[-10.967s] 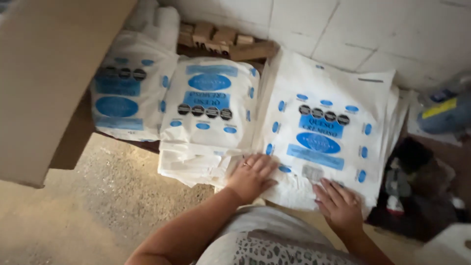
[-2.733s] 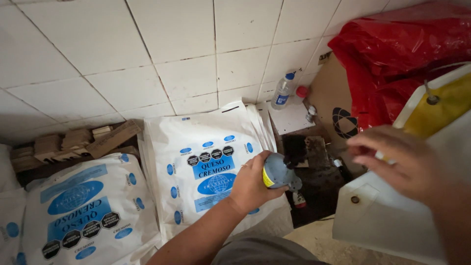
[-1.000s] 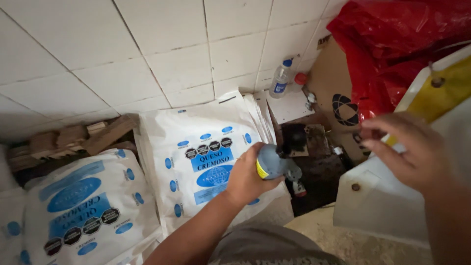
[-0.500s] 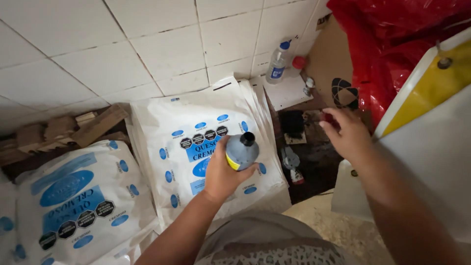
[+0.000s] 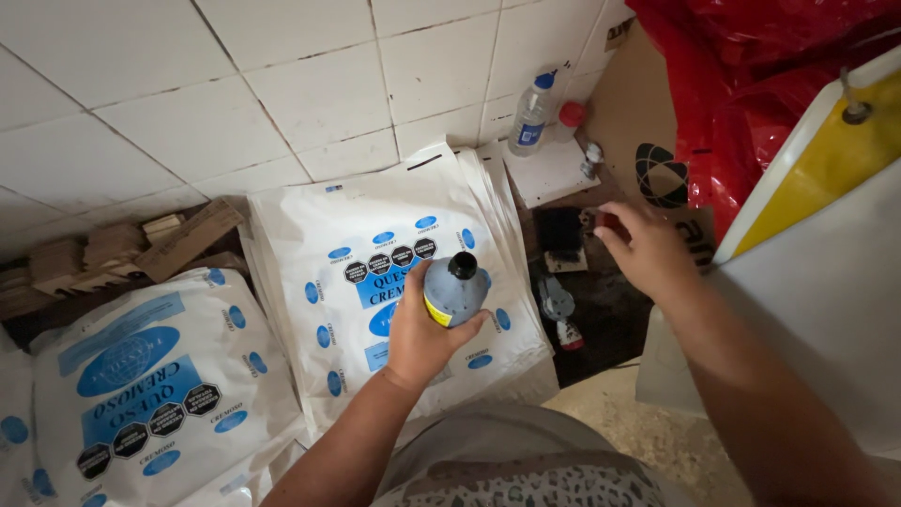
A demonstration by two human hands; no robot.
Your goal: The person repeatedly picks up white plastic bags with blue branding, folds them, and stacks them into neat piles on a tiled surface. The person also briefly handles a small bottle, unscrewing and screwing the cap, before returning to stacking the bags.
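Grey bottle (image 5: 454,291) with a black neck and a yellow band low on its side sits upright in the person's left hand (image 5: 422,333), the fingers wrapped around its lower body from behind and the thumb pressed along the near side. It is held above a flat stack of white printed bags (image 5: 394,282) marked with blue ovals and black octagons, which leans back toward the white tiled wall (image 5: 188,94). The right hand (image 5: 643,249) is out over the dark gap just right of that stack, palm down; its fingertips are pinched together at the far end, but I cannot tell whether anything is between them. Below that hand, in the dark gap, lie a few small objects too dim to make out. A second pile of the same bags (image 5: 150,385) bulges at the lower left, with rough wooden blocks (image 5: 122,249) behind it against the wall. Further back, a clear plastic bottle with a blue cap (image 5: 531,115) stands on a white slab in the corner. A red plastic sack (image 5: 779,84) fills the upper right, and a white and yellow panel (image 5: 826,244) slants beneath it.
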